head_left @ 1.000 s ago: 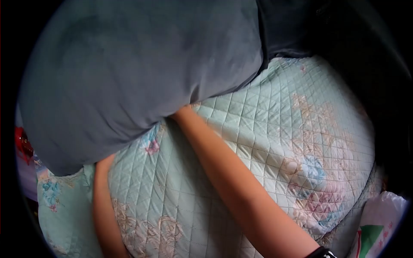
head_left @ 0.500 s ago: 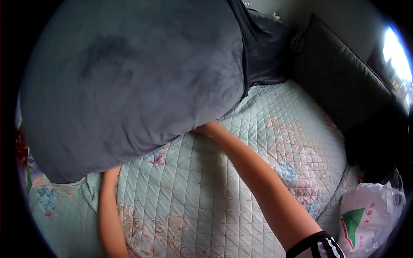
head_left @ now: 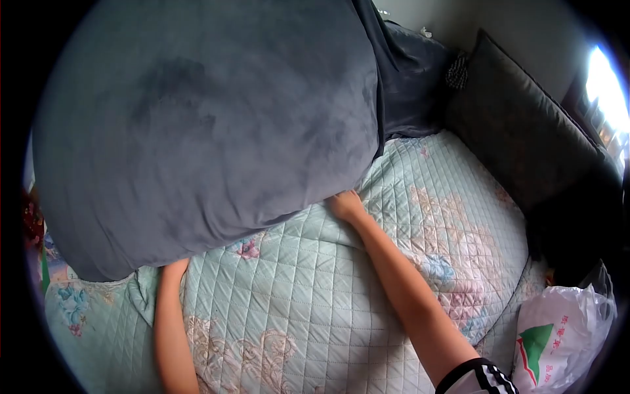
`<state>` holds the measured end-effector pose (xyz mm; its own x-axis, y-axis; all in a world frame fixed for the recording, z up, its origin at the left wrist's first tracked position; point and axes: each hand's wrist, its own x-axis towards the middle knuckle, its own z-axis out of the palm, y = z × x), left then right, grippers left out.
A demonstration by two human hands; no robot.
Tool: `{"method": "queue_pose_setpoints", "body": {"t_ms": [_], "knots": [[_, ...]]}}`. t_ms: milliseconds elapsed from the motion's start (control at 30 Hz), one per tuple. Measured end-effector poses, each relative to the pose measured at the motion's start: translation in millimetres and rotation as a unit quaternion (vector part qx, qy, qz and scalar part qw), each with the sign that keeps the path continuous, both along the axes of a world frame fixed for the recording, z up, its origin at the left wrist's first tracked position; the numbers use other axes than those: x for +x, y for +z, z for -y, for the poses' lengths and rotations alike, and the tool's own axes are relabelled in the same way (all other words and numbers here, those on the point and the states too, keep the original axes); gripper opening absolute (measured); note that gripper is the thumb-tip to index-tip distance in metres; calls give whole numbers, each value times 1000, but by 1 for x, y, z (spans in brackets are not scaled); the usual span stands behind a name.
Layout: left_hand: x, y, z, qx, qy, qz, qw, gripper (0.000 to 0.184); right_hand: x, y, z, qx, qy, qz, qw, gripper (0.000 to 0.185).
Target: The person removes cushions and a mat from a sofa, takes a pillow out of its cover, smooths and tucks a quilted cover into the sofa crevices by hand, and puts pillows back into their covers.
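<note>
A large grey velvety cushion (head_left: 249,131) fills the upper left of the view, its lower edge resting over a quilted pale green floral cover (head_left: 282,276). At that lower edge, right of its middle, is my right hand (head_left: 343,205). Its knuckles show, and its fingers curl in at the cushion's edge with the tips hidden. Further left, my left hand (head_left: 174,268) reaches under the same edge; only the wrist and part of the back of the hand show, and its fingers are hidden beneath the cushion.
A dark pillow (head_left: 525,125) leans against the wall at the right. Dark grey fabric (head_left: 417,85) lies behind the cushion. A white plastic bag (head_left: 558,335) with a green and red print sits at the lower right. Bright light comes in at the far right.
My right hand has moved right along the cushion's lower edge, and more of it shows. My left arm and the cushion have hardly moved; the view has shifted slightly.
</note>
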<state>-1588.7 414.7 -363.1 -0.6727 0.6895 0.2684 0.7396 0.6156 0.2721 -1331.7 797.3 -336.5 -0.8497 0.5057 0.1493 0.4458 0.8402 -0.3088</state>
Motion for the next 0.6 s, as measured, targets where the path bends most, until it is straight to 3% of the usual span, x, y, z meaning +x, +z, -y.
{"method": "queue_pose_setpoints", "body": {"t_ms": [33, 100, 267, 333, 367, 433, 500, 600], "knots": [[4, 3, -1, -1, -1, 0, 1000, 48, -4, -1, -7, -1, -1, 0, 1000, 40], [10, 11, -4, 19, -2, -9, 1000, 49, -16, -2, -23, -112, 68, -83, 988, 40], [-1, 2, 2, -74, 32, -18, 997, 53, -29, -19, -49, -113, 147, -18, 982, 42], [-8, -6, 8, -72, 29, -40, 996, 53, -40, -37, -53, -118, 103, -167, 973, 46], [-12, -11, 11, -73, 32, -48, 996, 53, -40, -43, -60, -122, 100, -163, 974, 46], [-20, -20, 16, -81, 35, -61, 994, 53, -39, -36, -59, 10, 32, -51, 998, 51], [-28, -23, 21, -88, 40, -74, 993, 53, -39, -27, -47, -24, -25, -64, 997, 53], [-39, -31, 31, -105, 46, -90, 989, 52, -48, -35, -51, 55, -14, -128, 990, 51]]}}
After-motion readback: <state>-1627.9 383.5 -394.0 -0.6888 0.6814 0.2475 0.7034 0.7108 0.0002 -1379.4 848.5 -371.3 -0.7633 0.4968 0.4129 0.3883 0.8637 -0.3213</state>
